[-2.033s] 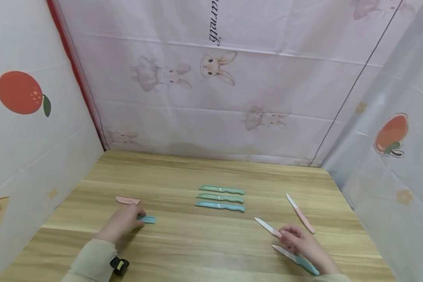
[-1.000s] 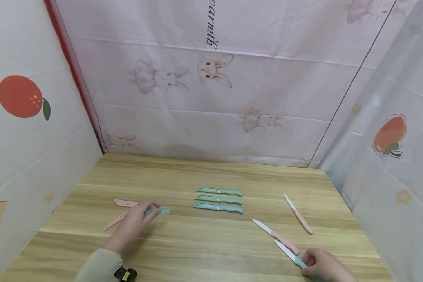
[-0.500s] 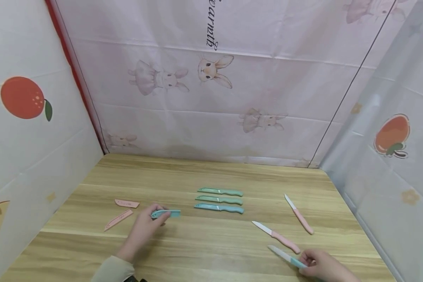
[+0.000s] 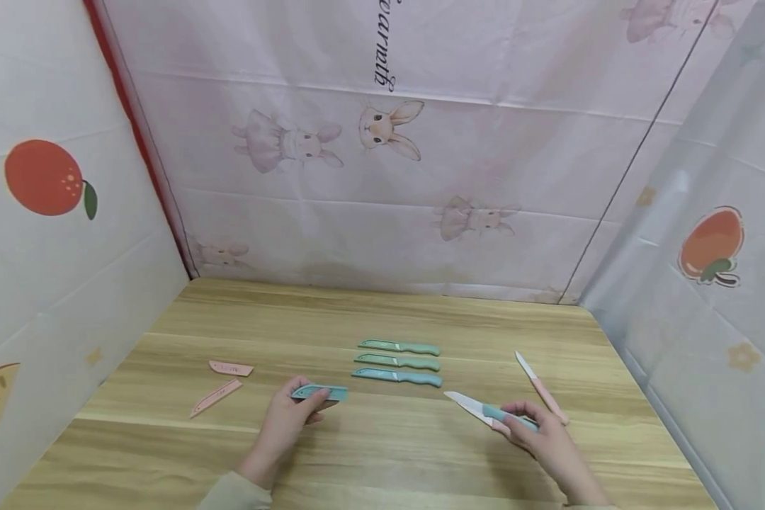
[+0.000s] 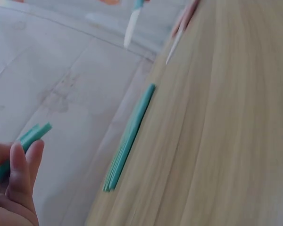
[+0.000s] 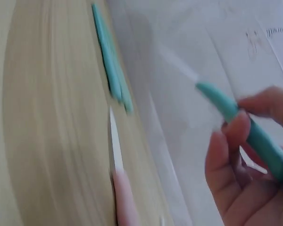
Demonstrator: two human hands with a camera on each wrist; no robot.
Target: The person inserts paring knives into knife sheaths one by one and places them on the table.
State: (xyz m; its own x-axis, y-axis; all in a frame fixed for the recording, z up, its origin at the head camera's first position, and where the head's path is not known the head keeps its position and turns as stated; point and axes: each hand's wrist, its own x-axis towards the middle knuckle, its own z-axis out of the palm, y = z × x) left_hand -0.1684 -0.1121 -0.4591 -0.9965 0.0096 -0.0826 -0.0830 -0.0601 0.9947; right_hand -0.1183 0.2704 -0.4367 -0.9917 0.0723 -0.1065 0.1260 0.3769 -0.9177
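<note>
My left hand (image 4: 279, 423) pinches a blue knife sheath (image 4: 338, 393) between thumb and fingers, above the table and left of centre. In my right hand (image 4: 557, 450) is a small paring knife (image 4: 494, 411) with a blue handle and a bare white blade pointing left. The right wrist view shows fingers curled round its handle (image 6: 217, 100). Below that hand lies a pink-handled knife (image 6: 125, 197), mostly hidden in the head view. Another pink-handled knife (image 4: 545, 397) rests farther right, its blade uncovered.
Two green sheathed knives (image 4: 398, 362) and a blue sheathed knife (image 4: 398, 377) lie in parallel at mid-table. Two pink sheaths (image 4: 231, 368) lie on the left. The wooden table (image 4: 395, 453) is bordered by printed cloth walls (image 4: 331, 241) at the back and sides.
The right hand has gone from the pink-handled knife to the blue-handled one, lifted it and carried it up and leftward. The left hand has brought the blue sheath right, toward the centre.
</note>
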